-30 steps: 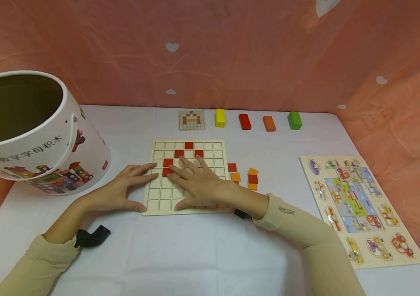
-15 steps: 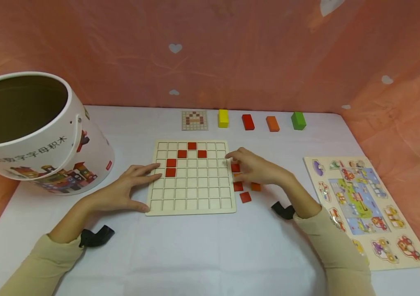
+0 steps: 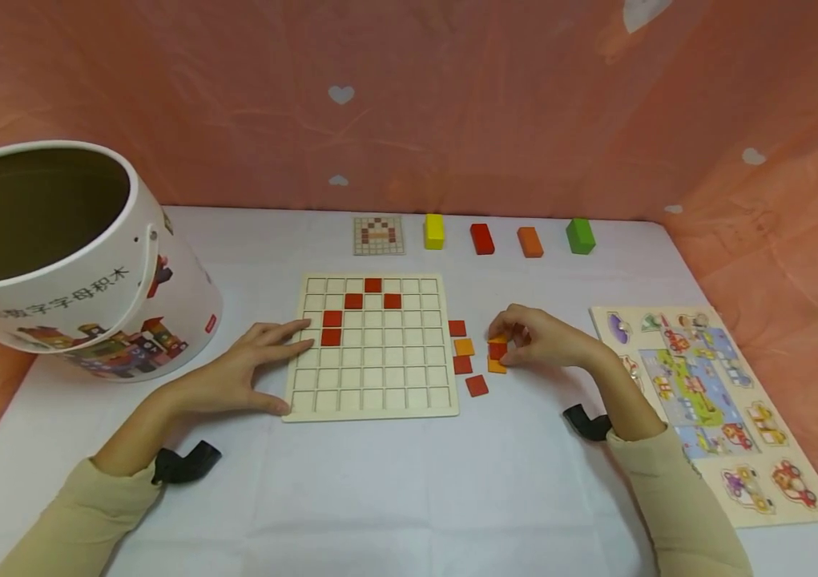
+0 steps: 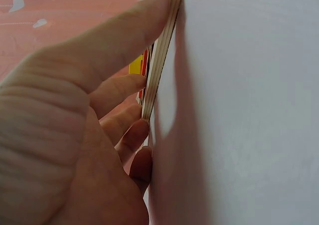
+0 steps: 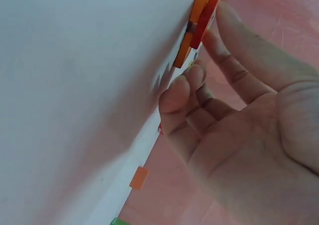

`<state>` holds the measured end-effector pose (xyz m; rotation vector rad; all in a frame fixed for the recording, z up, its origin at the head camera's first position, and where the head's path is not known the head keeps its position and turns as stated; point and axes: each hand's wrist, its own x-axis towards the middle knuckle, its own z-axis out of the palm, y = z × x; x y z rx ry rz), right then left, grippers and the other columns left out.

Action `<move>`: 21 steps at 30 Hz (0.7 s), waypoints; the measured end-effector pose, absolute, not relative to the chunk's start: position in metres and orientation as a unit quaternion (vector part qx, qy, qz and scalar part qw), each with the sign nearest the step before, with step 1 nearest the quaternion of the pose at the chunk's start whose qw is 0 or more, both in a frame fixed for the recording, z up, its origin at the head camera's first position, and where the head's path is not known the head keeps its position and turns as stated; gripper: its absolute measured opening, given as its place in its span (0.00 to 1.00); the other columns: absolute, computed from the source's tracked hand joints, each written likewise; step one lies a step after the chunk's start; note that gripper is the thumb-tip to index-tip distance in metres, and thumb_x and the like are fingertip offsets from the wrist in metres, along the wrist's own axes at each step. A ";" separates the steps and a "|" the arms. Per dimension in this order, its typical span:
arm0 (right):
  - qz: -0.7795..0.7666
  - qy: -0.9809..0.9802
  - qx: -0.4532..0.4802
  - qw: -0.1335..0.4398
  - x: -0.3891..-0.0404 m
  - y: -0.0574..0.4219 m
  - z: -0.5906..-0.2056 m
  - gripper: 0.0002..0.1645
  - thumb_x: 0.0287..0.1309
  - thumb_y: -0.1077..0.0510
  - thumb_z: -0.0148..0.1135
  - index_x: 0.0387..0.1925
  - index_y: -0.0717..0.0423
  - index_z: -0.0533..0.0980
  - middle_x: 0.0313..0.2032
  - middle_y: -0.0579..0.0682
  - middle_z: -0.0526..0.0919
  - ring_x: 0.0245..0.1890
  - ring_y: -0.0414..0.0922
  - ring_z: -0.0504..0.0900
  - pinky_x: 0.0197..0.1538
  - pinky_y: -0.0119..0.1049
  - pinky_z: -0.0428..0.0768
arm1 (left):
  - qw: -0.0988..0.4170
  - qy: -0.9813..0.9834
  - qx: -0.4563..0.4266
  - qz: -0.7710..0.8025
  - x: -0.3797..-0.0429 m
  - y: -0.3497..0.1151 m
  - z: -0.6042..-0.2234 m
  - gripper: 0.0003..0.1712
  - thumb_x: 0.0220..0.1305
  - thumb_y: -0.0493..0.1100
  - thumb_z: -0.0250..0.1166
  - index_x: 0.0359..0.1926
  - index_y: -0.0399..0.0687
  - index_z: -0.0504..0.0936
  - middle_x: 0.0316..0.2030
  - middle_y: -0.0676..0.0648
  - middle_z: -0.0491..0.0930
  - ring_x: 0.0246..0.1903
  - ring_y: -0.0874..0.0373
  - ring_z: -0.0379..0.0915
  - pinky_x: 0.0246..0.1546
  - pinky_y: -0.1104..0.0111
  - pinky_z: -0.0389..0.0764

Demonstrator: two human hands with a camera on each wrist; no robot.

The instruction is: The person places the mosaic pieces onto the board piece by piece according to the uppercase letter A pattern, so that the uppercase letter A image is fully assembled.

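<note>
My left hand [image 3: 235, 373] rests at the left edge of a pale wooden grid board [image 3: 376, 401]. Its straight fingers touch that edge, and the thumb lies at the near left corner. Several red square tiles [image 3: 332, 319] sit in cells of the board. Right of the board, the thumb and index finger of my right hand [image 3: 546, 336] pinch a red tile [image 3: 497, 351] across its edges. In the right wrist view this red tile [image 5: 205, 23] lies over two orange tiles [image 5: 183, 50]. The other fingers are curled.
Loose red tiles [image 3: 477, 385] and an orange tile [image 3: 464, 347] lie beside the board. At the back are a pattern card [image 3: 378, 236] and yellow [image 3: 434, 232], red, orange and green blocks. A white bucket [image 3: 185, 312] stands left, a picture puzzle [image 3: 798, 489] right.
My right hand has lifted off the board and moved right, past the nearer loose tiles, to the overlapping tiles. The left hand keeps its place at the board's edge.
</note>
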<state>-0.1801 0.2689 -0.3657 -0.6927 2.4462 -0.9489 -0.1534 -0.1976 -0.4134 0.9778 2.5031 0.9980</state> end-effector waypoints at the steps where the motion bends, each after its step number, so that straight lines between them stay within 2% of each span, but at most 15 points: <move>1: -0.341 0.881 -0.251 0.211 -0.180 0.269 -0.366 0.16 0.55 0.67 0.71 0.45 0.63 0.79 0.40 0.53 0.78 0.37 0.49 0.72 0.39 0.34 0.72 | 0.139 0.866 0.336 0.344 -0.153 -0.198 -0.413 0.55 0.48 0.58 0.79 0.72 0.42 0.66 0.77 0.45 0.50 0.68 0.47 0.47 0.61 0.39 0.56; 10: -0.336 0.884 -0.253 0.206 -0.176 0.263 -0.367 0.15 0.51 0.73 0.70 0.40 0.63 0.76 0.37 0.52 0.77 0.33 0.47 0.71 0.36 0.33 0.72 | 0.140 0.869 0.332 0.340 -0.153 -0.198 -0.416 0.55 0.47 0.58 0.79 0.72 0.42 0.67 0.77 0.45 0.50 0.68 0.46 0.47 0.61 0.40 0.56; 17: -0.334 0.884 -0.248 0.212 -0.176 0.256 -0.367 0.13 0.52 0.74 0.67 0.32 0.58 0.75 0.30 0.49 0.75 0.29 0.46 0.71 0.32 0.33 0.71 | 0.139 0.868 0.331 0.343 -0.153 -0.198 -0.415 0.55 0.47 0.58 0.79 0.72 0.42 0.67 0.77 0.45 0.50 0.69 0.46 0.47 0.61 0.39 0.56; 21: -0.345 0.882 -0.255 0.197 -0.177 0.252 -0.366 0.12 0.56 0.72 0.66 0.40 0.59 0.77 0.32 0.49 0.77 0.32 0.47 0.74 0.36 0.34 0.74 | 0.140 0.868 0.333 0.341 -0.153 -0.198 -0.414 0.55 0.47 0.58 0.78 0.72 0.42 0.67 0.77 0.45 0.49 0.69 0.46 0.46 0.61 0.39 0.56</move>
